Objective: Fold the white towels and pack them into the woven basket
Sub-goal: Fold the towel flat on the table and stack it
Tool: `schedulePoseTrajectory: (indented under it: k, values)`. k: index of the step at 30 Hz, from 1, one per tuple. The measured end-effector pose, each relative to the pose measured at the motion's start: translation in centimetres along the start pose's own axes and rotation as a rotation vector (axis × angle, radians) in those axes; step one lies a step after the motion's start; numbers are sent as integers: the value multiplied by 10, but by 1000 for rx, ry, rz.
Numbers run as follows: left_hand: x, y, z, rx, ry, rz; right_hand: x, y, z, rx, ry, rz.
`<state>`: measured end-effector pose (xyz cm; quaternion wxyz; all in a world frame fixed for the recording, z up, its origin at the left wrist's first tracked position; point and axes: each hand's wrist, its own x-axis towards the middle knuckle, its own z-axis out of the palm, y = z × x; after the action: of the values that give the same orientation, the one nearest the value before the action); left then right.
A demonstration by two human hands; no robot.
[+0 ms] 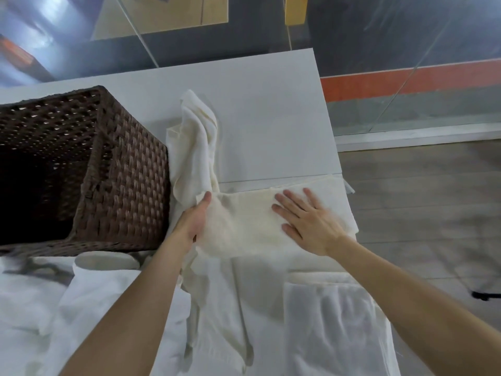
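The towel [244, 221] is lying on the white table [271, 109], just right of the basket [122, 185], with its far end bunching up against the basket's wall. It is looking soft, limp and light, likely to sag and crease wherever it goes unsupported, so corners and folded edges are probably the best places to take it. The right hand [306, 221] is pressing flat on it, fingers spread. The left hand [193, 218] is gripping its left edge, thumb on top. The basket is showing a stiff, dark brown open weave, boxy and deep. More white towels [333, 321] are lying rumpled nearer the person.
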<state>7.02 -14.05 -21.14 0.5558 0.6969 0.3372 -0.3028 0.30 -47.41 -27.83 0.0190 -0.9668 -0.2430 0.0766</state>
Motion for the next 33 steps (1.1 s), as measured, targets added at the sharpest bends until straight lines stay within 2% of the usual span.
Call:
schedulePoseTrajectory:
  k: [5, 13, 15, 18, 20, 23, 24, 26, 29, 31, 33]
  values:
    - [14, 0, 6, -20, 156, 118, -9, -3, 5, 12, -1, 22]
    - [22, -15, 14, 441, 520, 297, -15, -3, 10, 37, 54, 29]
    - [16, -15, 12, 460, 465, 256, -13, -2, 9, 27, 43, 32]
    - [6, -15, -4, 386, 202, 93, -14, -4, 9, 24, 7, 35]
    - [1, -22, -16, 342, 89, 28, -12, -3, 7, 50, -55, 37]
    - [-15, -16, -17, 257, 54, 45, -8, -11, -16, 133, -124, 108]
    - [-23, -7, -11, 235, 73, 84, -9, -22, -31, 205, -88, 167]
    - [-44, 15, 9, 191, 96, 161, -18, -59, -66, 379, 103, 264]
    - [-76, 41, 51, 241, 1, 279, -28, -122, -98, 586, 274, 407]
    - [-93, 51, 70, 247, -104, 326, -21, -132, -101, 674, 387, 553]
    - [-91, 48, 73, 228, -82, 363, -18, -124, -105, 764, 484, 677]
